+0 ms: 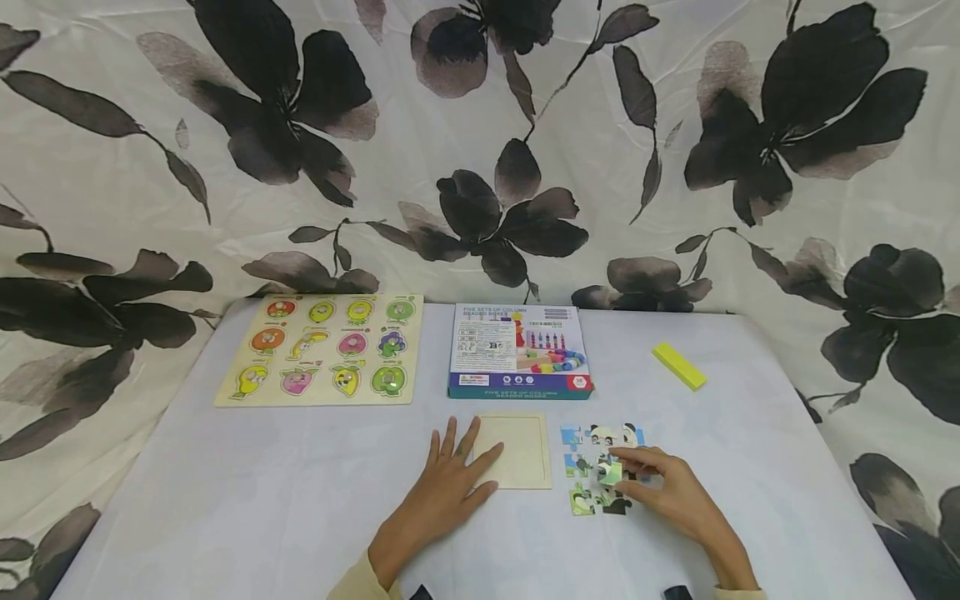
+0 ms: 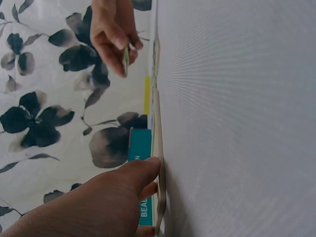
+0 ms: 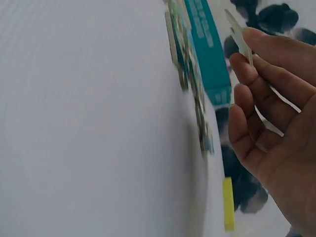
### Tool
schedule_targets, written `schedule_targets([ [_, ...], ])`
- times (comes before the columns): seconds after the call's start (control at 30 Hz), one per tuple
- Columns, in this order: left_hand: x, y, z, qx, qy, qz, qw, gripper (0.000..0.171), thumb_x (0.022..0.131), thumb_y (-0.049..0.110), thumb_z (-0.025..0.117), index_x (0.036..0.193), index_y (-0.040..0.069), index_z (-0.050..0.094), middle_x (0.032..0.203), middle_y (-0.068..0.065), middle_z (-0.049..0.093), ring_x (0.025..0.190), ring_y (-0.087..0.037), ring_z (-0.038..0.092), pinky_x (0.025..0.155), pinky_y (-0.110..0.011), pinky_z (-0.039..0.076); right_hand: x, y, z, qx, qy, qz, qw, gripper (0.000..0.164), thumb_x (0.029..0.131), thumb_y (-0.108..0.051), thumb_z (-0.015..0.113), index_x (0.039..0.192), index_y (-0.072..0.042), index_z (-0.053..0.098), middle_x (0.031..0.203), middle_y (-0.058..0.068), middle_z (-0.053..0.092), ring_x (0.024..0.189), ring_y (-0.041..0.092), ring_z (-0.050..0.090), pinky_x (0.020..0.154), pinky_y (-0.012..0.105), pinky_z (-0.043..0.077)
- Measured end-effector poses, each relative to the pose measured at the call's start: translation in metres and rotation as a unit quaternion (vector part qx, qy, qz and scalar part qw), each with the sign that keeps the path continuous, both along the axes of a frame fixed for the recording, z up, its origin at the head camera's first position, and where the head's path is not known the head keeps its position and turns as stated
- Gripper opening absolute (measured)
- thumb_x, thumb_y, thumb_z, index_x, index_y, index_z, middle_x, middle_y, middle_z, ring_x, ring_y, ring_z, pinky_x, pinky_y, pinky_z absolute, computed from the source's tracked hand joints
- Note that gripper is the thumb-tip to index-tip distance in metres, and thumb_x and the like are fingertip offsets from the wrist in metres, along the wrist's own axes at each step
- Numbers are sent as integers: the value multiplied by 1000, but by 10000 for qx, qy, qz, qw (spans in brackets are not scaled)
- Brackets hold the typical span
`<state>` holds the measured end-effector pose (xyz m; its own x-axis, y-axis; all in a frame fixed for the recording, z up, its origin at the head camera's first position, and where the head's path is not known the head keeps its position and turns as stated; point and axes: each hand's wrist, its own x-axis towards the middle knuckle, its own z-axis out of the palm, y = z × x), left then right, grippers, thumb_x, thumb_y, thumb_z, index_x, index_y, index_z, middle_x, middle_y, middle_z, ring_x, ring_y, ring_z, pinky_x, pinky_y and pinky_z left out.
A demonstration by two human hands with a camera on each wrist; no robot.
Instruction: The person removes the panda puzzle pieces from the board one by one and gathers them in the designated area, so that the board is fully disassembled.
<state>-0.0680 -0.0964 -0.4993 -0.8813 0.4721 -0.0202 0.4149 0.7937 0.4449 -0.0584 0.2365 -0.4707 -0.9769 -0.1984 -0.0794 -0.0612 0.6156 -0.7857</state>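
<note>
My left hand [image 1: 444,485] lies with fingers spread over the left side of a pale square puzzle board [image 1: 527,454]. In the left wrist view its thumb [image 2: 148,168] rests at the board's edge. My right hand [image 1: 678,492] pinches a green-and-white jigsaw piece [image 1: 611,472] between thumb and fingers. The right wrist view shows this piece [image 3: 240,37] nearly edge-on, held up off the table. Beneath it, loose panda-picture jigsaw pieces [image 1: 582,502] lie in rough rows to the right of the board.
A wooden fruit puzzle board [image 1: 318,354] lies at the back left. Beside it is a beaded-toy box [image 1: 517,354] with a teal side. A yellow block [image 1: 679,367] sits at the back right of the white-covered table [image 1: 300,500]. A floral cloth [image 1: 637,208] hangs behind.
</note>
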Motion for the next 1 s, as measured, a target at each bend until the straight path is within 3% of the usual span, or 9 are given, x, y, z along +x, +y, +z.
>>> schedule_targets([
  [0.27, -1, -2, 0, -19, 41, 7, 10000, 49, 96, 40, 54, 142, 24, 48, 158, -17, 16, 143, -48, 3, 111, -66, 5, 16, 28, -2, 300, 443, 65, 9985, 39, 76, -10, 79, 114, -8, 70, 94, -5, 65, 78, 2, 55, 69, 23, 49],
  [0.53, -1, -3, 0, -40, 51, 8, 10000, 50, 96, 41, 54, 143, 24, 48, 158, -17, 17, 143, -48, 4, 111, -65, 5, 22, 38, -6, 315, 51, 364, 9988, 37, 79, -12, 76, 115, -4, 68, 86, -5, 61, 74, 0, 50, 61, 22, 45],
  [0.87, -1, -4, 0, -45, 9, 19, 10000, 50, 96, 41, 53, 143, 24, 47, 159, -16, 16, 143, -47, 3, 112, -65, 4, 24, 40, -11, 163, 445, 614, 9970, 34, 80, -9, 75, 112, -1, 69, 87, -4, 63, 72, 0, 50, 58, 21, 43],
  [1.0, -1, -4, 2, 2, -29, 4, 10000, 50, 97, 40, 53, 143, 24, 47, 158, -17, 16, 143, -48, 3, 112, -65, 3, 25, 37, -10, 286, 226, 516, 9980, 35, 80, -9, 75, 114, -2, 69, 84, -5, 59, 71, 1, 48, 58, 21, 43],
])
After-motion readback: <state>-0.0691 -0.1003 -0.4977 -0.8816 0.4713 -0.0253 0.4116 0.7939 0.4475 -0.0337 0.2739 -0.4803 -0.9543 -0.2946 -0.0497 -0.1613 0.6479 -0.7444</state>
